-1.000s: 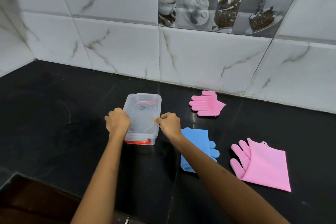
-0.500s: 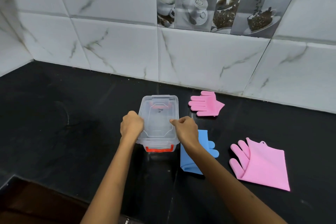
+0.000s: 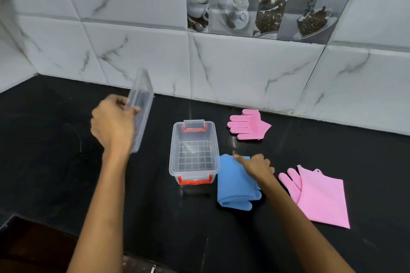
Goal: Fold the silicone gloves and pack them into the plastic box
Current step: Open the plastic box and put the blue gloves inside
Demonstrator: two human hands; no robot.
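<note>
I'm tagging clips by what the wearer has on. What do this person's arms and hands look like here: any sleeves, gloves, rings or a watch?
Both arms are bare as far as the frame shows. No sleeve, glove, watch or bracelet is visible on the left hand or the right hand. No ring shows on the fingers in view, though the left hand is slightly blurred.

Motion-blurred lid; blue glove partly under right hand.
</note>
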